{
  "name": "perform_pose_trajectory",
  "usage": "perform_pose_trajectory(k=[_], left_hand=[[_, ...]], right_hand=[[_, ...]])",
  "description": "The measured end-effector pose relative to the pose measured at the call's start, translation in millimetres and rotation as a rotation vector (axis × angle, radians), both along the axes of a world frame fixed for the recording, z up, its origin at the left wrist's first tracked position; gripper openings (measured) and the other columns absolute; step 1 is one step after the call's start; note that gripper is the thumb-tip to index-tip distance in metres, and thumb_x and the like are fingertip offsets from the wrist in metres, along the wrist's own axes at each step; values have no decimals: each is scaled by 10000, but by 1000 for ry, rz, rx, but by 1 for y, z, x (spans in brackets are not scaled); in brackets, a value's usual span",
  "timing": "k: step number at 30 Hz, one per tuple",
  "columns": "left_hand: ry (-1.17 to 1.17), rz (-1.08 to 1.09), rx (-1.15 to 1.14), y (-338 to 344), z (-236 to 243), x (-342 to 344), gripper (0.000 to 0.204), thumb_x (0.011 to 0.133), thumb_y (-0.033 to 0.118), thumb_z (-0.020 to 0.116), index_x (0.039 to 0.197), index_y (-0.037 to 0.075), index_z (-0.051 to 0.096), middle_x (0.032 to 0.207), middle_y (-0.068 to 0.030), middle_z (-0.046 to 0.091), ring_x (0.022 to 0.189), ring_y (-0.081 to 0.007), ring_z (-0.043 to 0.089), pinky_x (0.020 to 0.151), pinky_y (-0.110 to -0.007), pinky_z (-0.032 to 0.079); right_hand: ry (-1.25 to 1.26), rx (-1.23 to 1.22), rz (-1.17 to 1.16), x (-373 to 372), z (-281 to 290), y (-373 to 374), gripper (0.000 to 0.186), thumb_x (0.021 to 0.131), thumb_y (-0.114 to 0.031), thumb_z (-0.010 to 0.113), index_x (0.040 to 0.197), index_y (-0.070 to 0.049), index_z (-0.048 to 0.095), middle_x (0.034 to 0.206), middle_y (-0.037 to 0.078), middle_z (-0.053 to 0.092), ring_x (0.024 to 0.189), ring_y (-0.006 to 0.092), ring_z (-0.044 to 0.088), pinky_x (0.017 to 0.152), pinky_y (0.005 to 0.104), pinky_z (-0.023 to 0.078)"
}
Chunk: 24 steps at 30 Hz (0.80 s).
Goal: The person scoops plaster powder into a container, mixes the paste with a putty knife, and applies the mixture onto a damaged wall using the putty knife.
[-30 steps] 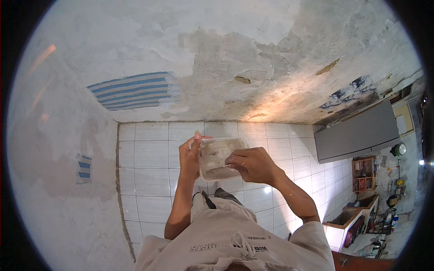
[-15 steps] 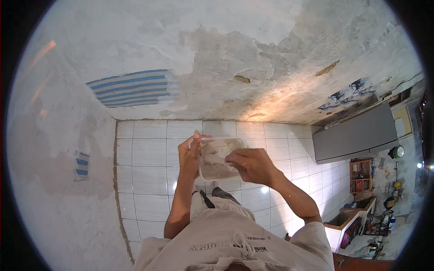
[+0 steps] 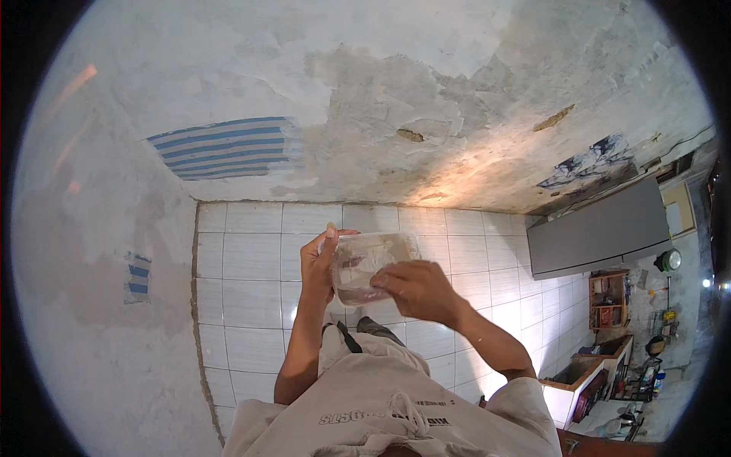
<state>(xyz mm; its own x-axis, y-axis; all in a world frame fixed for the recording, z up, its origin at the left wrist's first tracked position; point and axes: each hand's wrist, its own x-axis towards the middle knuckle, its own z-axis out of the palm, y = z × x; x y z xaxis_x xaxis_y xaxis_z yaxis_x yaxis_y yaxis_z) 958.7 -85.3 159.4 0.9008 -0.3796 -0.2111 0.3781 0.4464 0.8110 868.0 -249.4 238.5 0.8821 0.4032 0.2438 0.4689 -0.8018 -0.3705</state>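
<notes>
A translucent rectangular plastic container, with pale, greyish smeared residue inside, is held up over the tiled floor. My left hand grips its left side, thumb up along the rim and fingers around the far corner. My right hand is closed, fingertips down in the lower right part of the container; what they hold, if anything, is too small to make out. Beneath the container my legs show in part, with the pale top I wear in the lower middle.
Patched plaster walls with blue-striped patches rise ahead and left of the white tiled floor. At right stand a grey fridge, a wooden shelf, a counter with a basin and hanging kitchenware.
My right hand has moved down and a little left inside the container, uncovering more of its upper right part. My left hand still holds the container in about the same place.
</notes>
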Motion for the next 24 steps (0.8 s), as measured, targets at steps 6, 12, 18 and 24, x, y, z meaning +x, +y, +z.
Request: perform_pose_trajectory(k=[6,12,18,24], left_hand=[[-62,-33,-39,-1,12,0,532,934,460,554,964,-61,657,834,-136,669,728,-181,660,659,-312,563],[-34,10,-19,-1,5,3,494,973,407,514,963,-61,670,832,-126,671,705,-154,646,638,-278,551],[-8,-63,-96,-5,5,0,501,967,417,524,971,-64,663,821,-123,670,708,-163,650,642,-276,551],[-6,-24,-30,-4,1,-2,509,967,421,522,977,-69,658,827,-126,670,714,-173,660,654,-285,556]], right_hand=[[-147,-9,-112,17,6,-8,320,698,-43,650,1011,-112,656,925,31,657,824,234,655,661,361,539],[-63,-71,-33,-12,-10,5,325,692,-30,630,1004,-116,657,942,28,659,825,228,658,702,374,539],[-128,42,-145,14,14,-4,246,665,-9,677,894,-97,682,864,38,673,770,230,650,650,354,523],[-66,-120,-54,-12,-16,8,425,623,-3,670,1031,-125,659,957,0,647,850,199,622,704,347,517]])
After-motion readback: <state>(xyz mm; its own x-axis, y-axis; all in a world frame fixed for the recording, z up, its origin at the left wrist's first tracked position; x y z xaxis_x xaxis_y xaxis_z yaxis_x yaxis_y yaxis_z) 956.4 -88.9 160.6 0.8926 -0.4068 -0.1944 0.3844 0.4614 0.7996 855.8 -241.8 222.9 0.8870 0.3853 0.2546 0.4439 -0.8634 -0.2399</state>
